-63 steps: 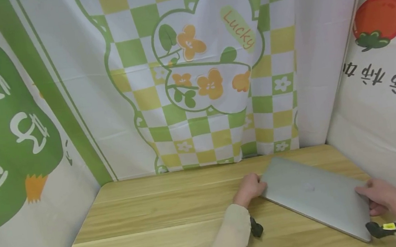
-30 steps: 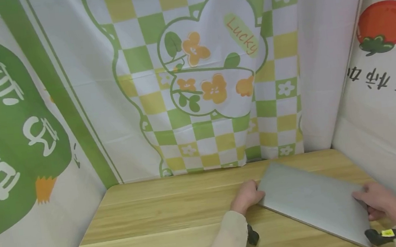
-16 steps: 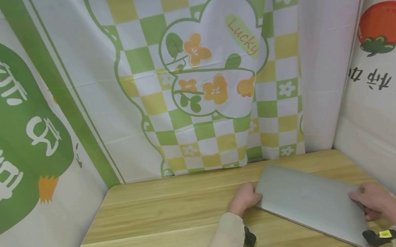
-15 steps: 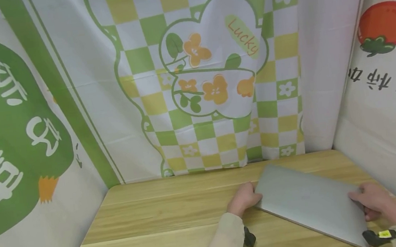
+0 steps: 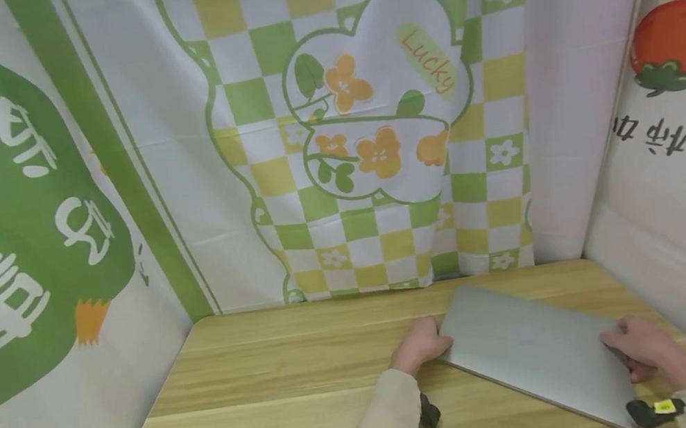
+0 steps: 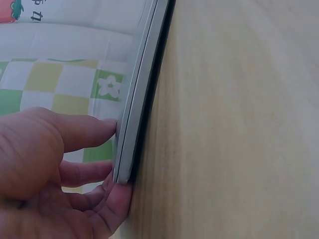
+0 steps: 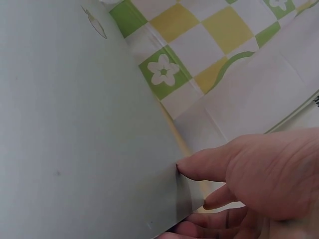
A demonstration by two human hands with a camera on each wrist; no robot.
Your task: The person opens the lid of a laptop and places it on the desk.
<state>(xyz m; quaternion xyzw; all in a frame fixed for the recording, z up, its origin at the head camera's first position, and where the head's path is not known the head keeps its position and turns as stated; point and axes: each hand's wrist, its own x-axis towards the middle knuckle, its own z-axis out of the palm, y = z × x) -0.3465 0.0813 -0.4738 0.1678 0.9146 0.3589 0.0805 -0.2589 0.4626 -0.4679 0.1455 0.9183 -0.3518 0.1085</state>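
Note:
A closed silver laptop (image 5: 533, 354) lies slantwise over the right part of the wooden table, lid up. At its left end my left hand (image 5: 422, 345) grips the short edge. The left wrist view shows that thumb on the lid and the fingers (image 6: 112, 206) curled under the corner of the laptop (image 6: 139, 94). My right hand (image 5: 645, 344) holds the opposite short edge, thumb on top. In the right wrist view the thumb of the right hand (image 7: 269, 174) presses the lid near the laptop's corner, with the other fingers partly hidden beneath.
The wooden table (image 5: 272, 375) has bare planks left of the laptop. A checked cloth (image 5: 383, 237) hangs along its back edge, with printed white cloth walls on the left and right (image 5: 683, 227). Dark straps (image 5: 428, 412) sit at both wrists.
The laptop has shifted a little to the left over the table, and both hands have moved with it, keeping their hold. The head view has also turned slightly.

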